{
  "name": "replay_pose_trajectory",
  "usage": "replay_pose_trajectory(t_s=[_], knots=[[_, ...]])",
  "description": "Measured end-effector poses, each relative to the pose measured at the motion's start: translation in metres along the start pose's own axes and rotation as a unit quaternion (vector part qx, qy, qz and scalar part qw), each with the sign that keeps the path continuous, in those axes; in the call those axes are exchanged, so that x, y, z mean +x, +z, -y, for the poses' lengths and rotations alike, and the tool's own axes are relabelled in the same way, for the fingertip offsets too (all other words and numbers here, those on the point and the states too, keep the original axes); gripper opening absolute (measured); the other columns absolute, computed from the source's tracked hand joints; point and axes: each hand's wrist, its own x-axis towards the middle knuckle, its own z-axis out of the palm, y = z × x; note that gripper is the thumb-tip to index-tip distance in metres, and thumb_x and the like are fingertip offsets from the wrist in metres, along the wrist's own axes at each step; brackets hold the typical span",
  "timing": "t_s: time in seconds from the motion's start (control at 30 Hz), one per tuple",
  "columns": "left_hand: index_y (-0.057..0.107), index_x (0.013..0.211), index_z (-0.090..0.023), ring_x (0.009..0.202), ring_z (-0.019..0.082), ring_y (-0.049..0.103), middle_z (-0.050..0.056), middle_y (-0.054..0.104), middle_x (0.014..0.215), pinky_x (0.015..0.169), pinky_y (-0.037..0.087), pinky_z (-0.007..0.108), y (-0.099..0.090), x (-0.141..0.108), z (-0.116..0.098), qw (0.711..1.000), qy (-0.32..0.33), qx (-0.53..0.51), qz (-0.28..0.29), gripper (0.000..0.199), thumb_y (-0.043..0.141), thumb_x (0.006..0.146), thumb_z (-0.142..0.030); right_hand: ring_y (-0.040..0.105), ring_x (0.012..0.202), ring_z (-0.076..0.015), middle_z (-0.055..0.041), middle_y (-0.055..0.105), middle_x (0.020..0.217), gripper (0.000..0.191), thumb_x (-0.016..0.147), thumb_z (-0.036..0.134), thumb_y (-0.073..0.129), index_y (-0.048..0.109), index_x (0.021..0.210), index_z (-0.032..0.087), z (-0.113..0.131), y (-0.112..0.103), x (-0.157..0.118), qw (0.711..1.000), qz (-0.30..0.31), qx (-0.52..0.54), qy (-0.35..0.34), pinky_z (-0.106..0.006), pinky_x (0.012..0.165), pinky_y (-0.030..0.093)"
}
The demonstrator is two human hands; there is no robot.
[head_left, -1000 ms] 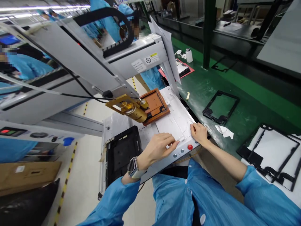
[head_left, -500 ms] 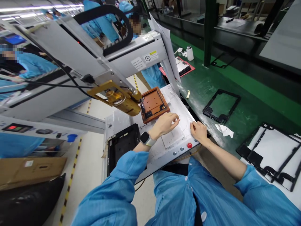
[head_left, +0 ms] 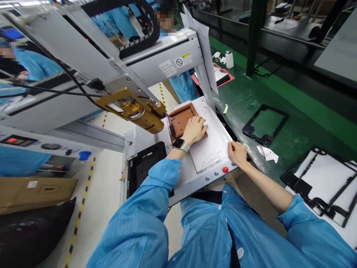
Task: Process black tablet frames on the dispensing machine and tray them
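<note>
My left hand [head_left: 194,130], with a watch on its wrist, lies over the near right part of a brown tray-like fixture [head_left: 176,124] on the machine's white bed. Its fingers are bent, and a small white scrap [head_left: 205,123] shows by the fingertips; whether they grip it is unclear. Inside the fixture are black frame pieces, partly covered by the hand. Closed into a loose fist, my right hand [head_left: 237,152] rests at the right edge of the machine bed [head_left: 205,156], with nothing visible in it.
A brass-coloured cylindrical head [head_left: 149,121] hangs left of the fixture. A black tray [head_left: 145,165] lies at the bed's left. Red button [head_left: 225,169] is on the front edge. Black frames [head_left: 266,124] and a white scrap of paper [head_left: 267,153] lie on the green table [head_left: 237,100].
My left hand has moved forward onto the brown fixture, which now looks partly covered and slightly turned. My right hand stays at the bed's edge. The camera view has shifted slightly.
</note>
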Motion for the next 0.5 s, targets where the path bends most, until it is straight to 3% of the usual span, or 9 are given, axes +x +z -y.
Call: replay_pose_trajectory(t_s=[0.13, 0.3, 0.43, 0.5], knots=[[0.075, 0.127, -0.008, 0.147, 0.043, 0.050, 0.028, 0.060, 0.155, 0.121, 0.043, 0.062, 0.005, 0.004, 0.003, 1.000, 0.021, 0.009, 0.008, 0.041, 0.043, 0.111, -0.029, 0.051, 0.069, -0.0170, -0.0030, 0.059, 0.071, 0.044, 0.112, 0.040, 0.046, 0.054, 0.073, 0.021, -0.002, -0.001, 0.002, 0.999, -0.012, 0.034, 0.012, -0.031, 0.068, 0.028], [0.078, 0.105, -0.012, 0.144, 0.039, 0.055, 0.025, 0.064, 0.151, 0.124, 0.043, 0.059, -0.001, -0.010, -0.015, 0.994, 0.105, -0.003, 0.024, 0.035, 0.047, 0.109, -0.027, 0.050, 0.065, -0.0168, -0.0016, 0.058, 0.067, 0.049, 0.113, 0.048, 0.040, 0.047, 0.071, 0.024, -0.004, -0.007, 0.007, 0.997, -0.013, 0.070, 0.021, -0.031, 0.067, 0.032], [0.075, 0.097, -0.015, 0.114, 0.032, 0.066, 0.018, 0.074, 0.113, 0.116, 0.049, 0.054, -0.035, -0.030, -0.026, 0.988, 0.151, -0.013, -0.017, 0.034, 0.045, 0.108, -0.027, 0.053, 0.066, -0.0179, -0.0020, 0.059, 0.067, 0.055, 0.116, 0.053, 0.033, 0.051, 0.074, 0.024, 0.013, -0.028, 0.009, 0.996, 0.004, 0.092, 0.007, -0.032, 0.068, 0.038], [0.068, 0.083, -0.019, 0.089, 0.028, 0.064, 0.012, 0.070, 0.086, 0.100, 0.053, 0.049, -0.060, -0.044, -0.026, 0.987, 0.146, -0.024, -0.057, 0.040, 0.042, 0.110, -0.031, 0.059, 0.077, -0.0205, -0.0048, 0.067, 0.078, 0.050, 0.116, 0.050, 0.039, 0.060, 0.080, 0.022, 0.037, -0.041, 0.004, 0.992, 0.038, 0.097, -0.070, -0.034, 0.078, 0.044]])
